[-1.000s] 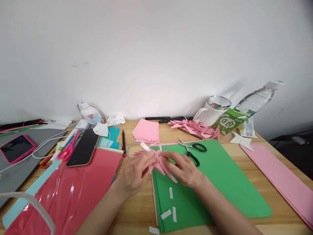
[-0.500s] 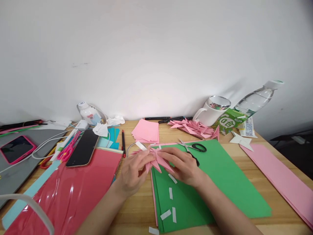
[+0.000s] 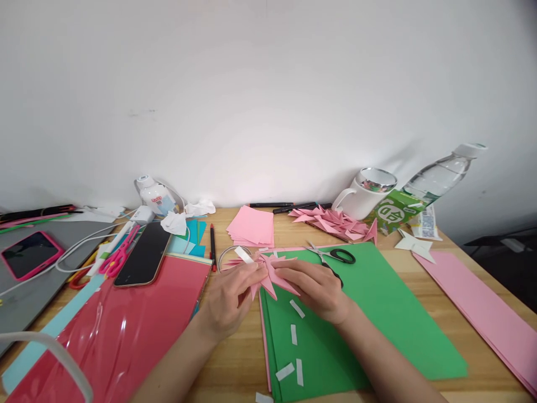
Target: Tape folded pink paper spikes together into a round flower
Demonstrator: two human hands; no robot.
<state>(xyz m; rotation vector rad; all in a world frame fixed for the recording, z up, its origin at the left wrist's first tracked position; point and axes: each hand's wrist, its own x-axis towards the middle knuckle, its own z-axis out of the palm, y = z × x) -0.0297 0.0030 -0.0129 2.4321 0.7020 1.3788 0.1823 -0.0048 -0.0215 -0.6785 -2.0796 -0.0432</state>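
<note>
Between my two hands is a pink folded paper flower [image 3: 271, 278] with several pointed petals, held above the left edge of a stack of green paper [image 3: 377, 324]. My left hand [image 3: 230, 294] grips its left side, thumb and fingers closed on the folds. On the opposite side, my right hand [image 3: 316, 288] pinches the petals, its fingers bent over them. A small white strip [image 3: 244, 254] shows just above my left fingers; what it rests on I cannot make out. Several white strips [image 3: 293, 334] lie on the green paper. Black-handled scissors [image 3: 342, 256] lie behind my right hand, partly covered by it.
Pink paper squares [image 3: 250, 225] and a pile of folded pink pieces [image 3: 335, 221] lie toward the wall. A white mug [image 3: 364, 196], green box [image 3: 394, 211] and tilted bottle [image 3: 438, 176] stand at back right. At left are a phone [image 3: 142, 254] and red plastic-wrapped paper [image 3: 126, 330].
My right fingers have shifted and flattened over the flower's right petals, and the flower has turned slightly. The left hand stays closed on it. The view has tipped a little.
</note>
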